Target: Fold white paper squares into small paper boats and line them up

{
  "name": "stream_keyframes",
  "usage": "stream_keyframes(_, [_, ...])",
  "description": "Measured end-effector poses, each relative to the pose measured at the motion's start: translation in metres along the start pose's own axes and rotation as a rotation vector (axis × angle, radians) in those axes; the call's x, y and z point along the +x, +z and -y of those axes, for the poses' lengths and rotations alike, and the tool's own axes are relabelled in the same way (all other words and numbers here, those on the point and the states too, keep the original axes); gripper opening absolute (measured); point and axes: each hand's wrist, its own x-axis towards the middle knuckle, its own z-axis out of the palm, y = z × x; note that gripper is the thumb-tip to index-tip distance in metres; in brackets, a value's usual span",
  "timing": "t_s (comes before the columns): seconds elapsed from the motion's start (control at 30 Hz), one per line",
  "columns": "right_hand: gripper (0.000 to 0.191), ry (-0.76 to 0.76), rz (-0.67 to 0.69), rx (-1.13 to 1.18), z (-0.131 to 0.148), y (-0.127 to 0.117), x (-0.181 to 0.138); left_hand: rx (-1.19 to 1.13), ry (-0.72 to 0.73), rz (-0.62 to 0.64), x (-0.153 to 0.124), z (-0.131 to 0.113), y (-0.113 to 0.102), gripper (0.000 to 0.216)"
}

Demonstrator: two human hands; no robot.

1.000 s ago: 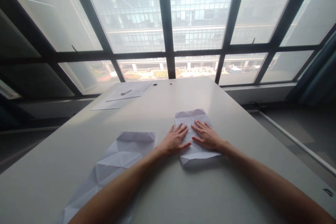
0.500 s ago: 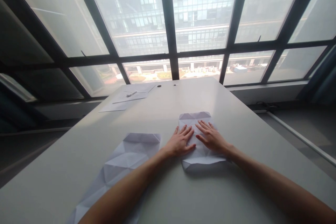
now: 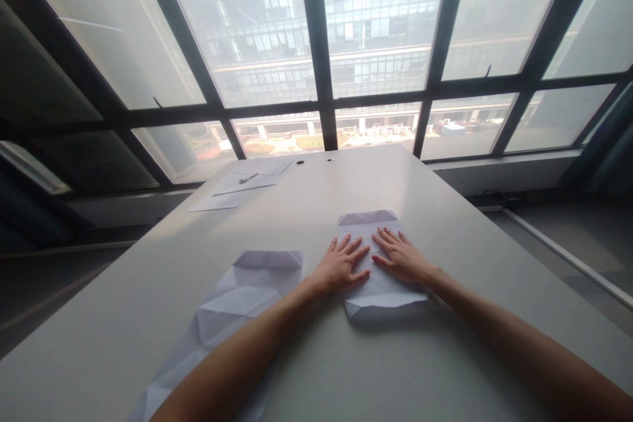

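A creased sheet of white paper [image 3: 383, 287] lies on the white table [image 3: 316, 369], its far and near edges folded and the near one lifted a little. On its left part rests my left hand [image 3: 341, 267], palm down with fingers spread. My right hand [image 3: 399, 257] lies flat on the right part, fingers also apart. Between the two hands is a narrow gap. Under and beside my left forearm lies a second, longer creased paper [image 3: 235, 303] with a folded far edge; my arm hides part of it.
At the table's far left lie several flat white sheets [image 3: 217, 201] with a small white object [image 3: 248, 177] on top. A round dark hole [image 3: 300, 162] sits near the far edge. Beyond stand dark-framed windows [image 3: 324, 53]. A pale pipe [image 3: 568, 260] runs along the floor at right.
My right hand has shifted slightly to the right on the paper, widening the gap between the hands. My left hand has hardly moved.
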Motion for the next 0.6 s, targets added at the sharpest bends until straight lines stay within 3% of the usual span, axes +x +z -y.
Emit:
stream_keyframes(0.27, [0.062, 0.276, -0.099, -0.057, -0.028, 0.005, 0.004, -0.014, -0.011, -0.034, -0.002, -0.002, -0.002, 0.064])
stream_keyframes(0.47, [0.056, 0.251, -0.158, -0.037, -0.014, 0.009, 0.004, -0.029, -0.082, -0.222, -0.002, -0.001, -0.008, 0.032])
stream_keyframes(0.6, [0.049, 0.16, -0.167, -0.013, -0.005, 0.006, 0.002, -0.057, -0.101, -0.266, 0.002, 0.008, -0.003, 0.035])
